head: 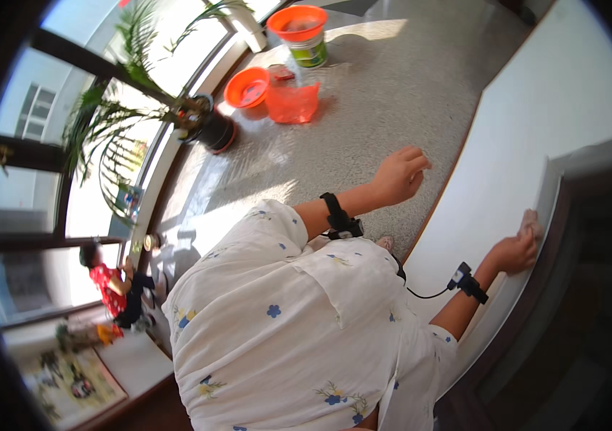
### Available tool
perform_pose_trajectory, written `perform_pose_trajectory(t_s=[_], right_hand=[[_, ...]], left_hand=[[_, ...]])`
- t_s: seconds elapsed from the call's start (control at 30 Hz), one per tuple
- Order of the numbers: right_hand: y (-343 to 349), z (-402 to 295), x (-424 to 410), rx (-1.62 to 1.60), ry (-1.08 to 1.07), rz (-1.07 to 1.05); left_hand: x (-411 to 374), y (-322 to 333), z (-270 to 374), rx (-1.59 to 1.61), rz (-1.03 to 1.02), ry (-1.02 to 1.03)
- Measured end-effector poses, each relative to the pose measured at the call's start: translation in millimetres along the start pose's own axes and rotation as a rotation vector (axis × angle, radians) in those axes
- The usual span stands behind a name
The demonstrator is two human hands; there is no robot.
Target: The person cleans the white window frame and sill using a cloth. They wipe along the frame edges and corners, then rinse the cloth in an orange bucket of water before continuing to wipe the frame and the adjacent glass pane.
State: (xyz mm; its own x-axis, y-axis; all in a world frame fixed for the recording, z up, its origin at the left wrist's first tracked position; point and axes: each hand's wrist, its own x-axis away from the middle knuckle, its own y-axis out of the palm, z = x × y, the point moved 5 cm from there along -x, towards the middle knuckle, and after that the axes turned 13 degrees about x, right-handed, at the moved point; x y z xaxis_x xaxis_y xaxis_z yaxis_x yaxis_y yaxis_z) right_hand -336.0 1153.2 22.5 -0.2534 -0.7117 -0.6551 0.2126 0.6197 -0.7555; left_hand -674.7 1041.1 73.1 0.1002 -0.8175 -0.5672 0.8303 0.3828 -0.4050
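On the right, my right hand (513, 252) presses a pinkish-grey cloth (530, 222) against a pale ledge (553, 183) beside a dark-framed glass pane (597, 258). Part of the cloth sticks out past the fingers. My left hand (400, 175) hangs over the speckled floor with its fingers loosely bent, and no thing shows in it. Black straps with small devices circle both wrists, the left strap (341, 218) and the right strap (467, 283). A cable runs from the right one to my side.
A white wall (548, 91) borders the floor (387, 102). Ahead stand an orange basin (247, 86), a red plastic bag (292, 105) and a bucket (308, 53) topped by another basin (296, 21). A potted palm (211, 126) is by the windows. A person (115, 285) sits at left.
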Motion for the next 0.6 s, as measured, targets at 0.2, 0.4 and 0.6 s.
perform_pose_trajectory(t_s=[0.2, 0.4, 0.6], right_hand=[[60, 8, 3, 0.007, 0.083, -0.09], [89, -47, -16, -0.624, -0.048, -0.35], [96, -212, -5, -1.113, -0.033, -0.723]], left_hand=[[47, -11, -31, -0.204, 0.195, -0.081], [108, -51, -50, -0.358, 0.365, -0.245], [112, -106, -83, -0.409, 0.414, -0.391]])
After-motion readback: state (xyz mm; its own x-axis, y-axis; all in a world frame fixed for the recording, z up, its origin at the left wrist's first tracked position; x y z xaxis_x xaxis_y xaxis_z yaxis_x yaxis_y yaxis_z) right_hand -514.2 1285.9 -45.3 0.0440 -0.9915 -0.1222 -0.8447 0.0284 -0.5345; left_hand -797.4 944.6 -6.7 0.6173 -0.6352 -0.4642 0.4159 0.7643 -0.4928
